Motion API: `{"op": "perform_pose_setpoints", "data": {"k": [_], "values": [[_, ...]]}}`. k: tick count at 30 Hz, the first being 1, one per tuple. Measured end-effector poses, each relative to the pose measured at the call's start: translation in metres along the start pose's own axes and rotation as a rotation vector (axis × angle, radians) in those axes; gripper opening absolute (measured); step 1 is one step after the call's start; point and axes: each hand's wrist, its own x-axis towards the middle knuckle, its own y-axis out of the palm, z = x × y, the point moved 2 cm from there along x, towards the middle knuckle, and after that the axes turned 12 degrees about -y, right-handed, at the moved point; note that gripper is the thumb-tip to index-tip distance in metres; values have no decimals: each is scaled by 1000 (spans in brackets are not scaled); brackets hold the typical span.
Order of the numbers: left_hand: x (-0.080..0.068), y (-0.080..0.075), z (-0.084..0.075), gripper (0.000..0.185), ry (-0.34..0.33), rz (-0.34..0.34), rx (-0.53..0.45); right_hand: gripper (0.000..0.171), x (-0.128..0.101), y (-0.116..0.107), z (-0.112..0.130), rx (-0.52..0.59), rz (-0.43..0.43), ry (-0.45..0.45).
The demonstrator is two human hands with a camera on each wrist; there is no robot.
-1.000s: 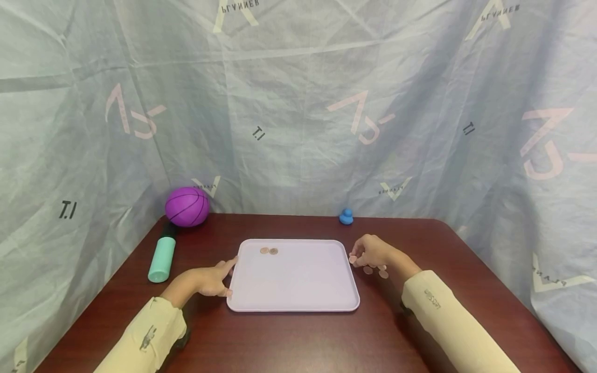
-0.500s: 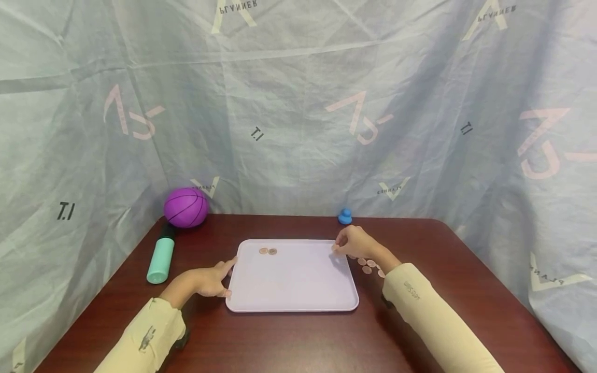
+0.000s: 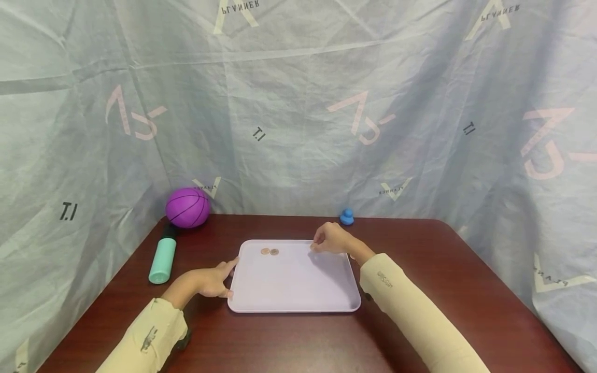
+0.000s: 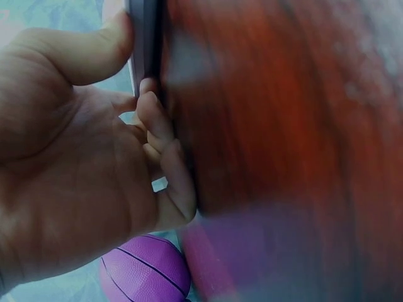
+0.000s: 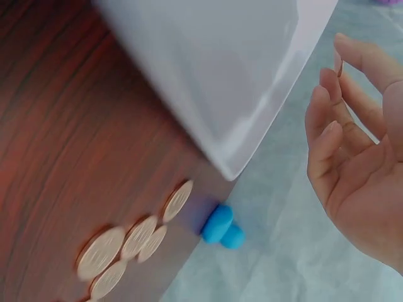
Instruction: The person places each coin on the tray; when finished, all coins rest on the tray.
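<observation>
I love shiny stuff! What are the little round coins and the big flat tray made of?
The coins look like copper-coloured metal: thin brownish-orange discs with a dull sheen. The tray looks like smooth pale lilac plastic, since its rim is rounded and its surface softly glossy in the right wrist view. That is only how they look.

Two coins (image 3: 269, 251) on one tray (image 3: 294, 290); roughly five coins (image 5: 129, 242) beside.

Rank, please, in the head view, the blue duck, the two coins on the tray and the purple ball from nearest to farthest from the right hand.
From the right hand, over the tray's far right part:
1. Blue duck, just behind it and slightly right, at the table's back edge.
2. Two coins, to its left on the tray.
3. Purple ball, far left, in the back corner.
</observation>
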Motion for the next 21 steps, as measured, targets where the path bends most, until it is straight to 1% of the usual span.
{"op": "perform_pose_setpoints", "data": {"k": [4,12,17,21], "values": [[0,0,0,95,-2,-4,1,11,10,6,5,-13,11,-13],[0,1,2,95,-18,-7,10,13,26,24,12,-39,28,24],[2,2,4,96,-9,-9,4,12,33,33,15,-59,47,21],[2,2,3,96,-18,-9,3,12,36,39,18,-56,74,27]]}}
